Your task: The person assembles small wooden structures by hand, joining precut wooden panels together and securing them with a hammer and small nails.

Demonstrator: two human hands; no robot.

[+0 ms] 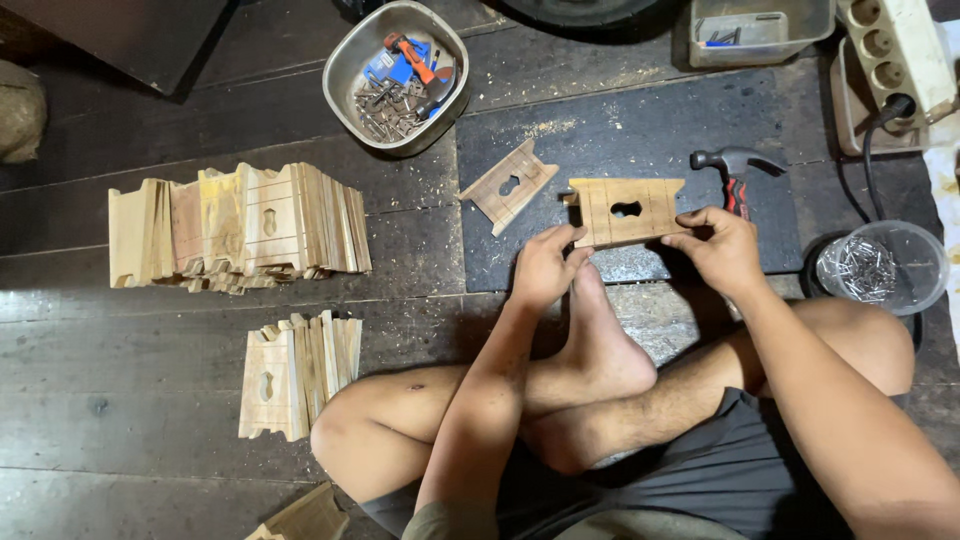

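Your left hand and right hand pinched a flat, pale wooden panel with a keyhole cutout at centre frame, its long axis lying left-right.

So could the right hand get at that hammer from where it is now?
Probably yes: the right hand holds the wooden panel, and the hammer lies just beyond it on the dark mat, nothing between them.

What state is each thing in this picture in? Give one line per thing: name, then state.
Wooden panel: held flat at both ends.
Left hand: gripping the panel.
Right hand: gripping the panel.
Second panel: lying loose on the mat.
Hammer: lying untouched.
Metal bowl: holding nails and tools.
Clear tub: holding nails.
Panel stacks: leaning in rows.
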